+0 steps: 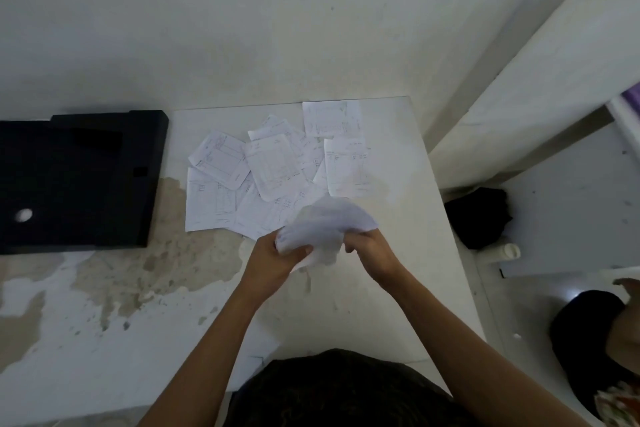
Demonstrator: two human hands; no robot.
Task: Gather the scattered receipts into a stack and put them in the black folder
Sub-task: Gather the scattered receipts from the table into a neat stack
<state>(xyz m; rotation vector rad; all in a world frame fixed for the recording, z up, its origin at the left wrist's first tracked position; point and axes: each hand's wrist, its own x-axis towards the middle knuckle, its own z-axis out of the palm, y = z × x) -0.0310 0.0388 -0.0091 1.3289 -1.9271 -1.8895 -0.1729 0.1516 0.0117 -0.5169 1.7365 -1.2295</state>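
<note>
White tabletop (398,288), stained and flaking toward my left, fills the near ground, with bare white walls behind it. Nearest me, both hands meet over the table's middle. My left hand (273,258) is curled around the lower left edge of a small bundle of papers (327,225), thumb on top; my right hand (369,250) pinches the bundle's right side with its fingers folded under. Both hands are clenched on it, and the sheets bow upward between them.

I judge this to be the gathering step, partly done: a few sheets are in hand, and most are not. Just beyond the bundle the scattered receipts (270,170) lie overlapping in a loose fan, with one more (330,118) near the table's far edge. The next move, as I read it, calls for freeing one hand while the other keeps the bundle pinched, then sliding the flat sheets together without creasing them.

Off to my far left the black folder (79,180) lies flat, well apart from the papers. I cannot tell whether it is open or closed; its surface is too dark to read.

The bundle is blurred, so I cannot count its sheets, and it covers the nearest loose receipts. Print on every receipt is too faint to read. A dark shape (479,217) beyond the table's right edge is unclear.
</note>
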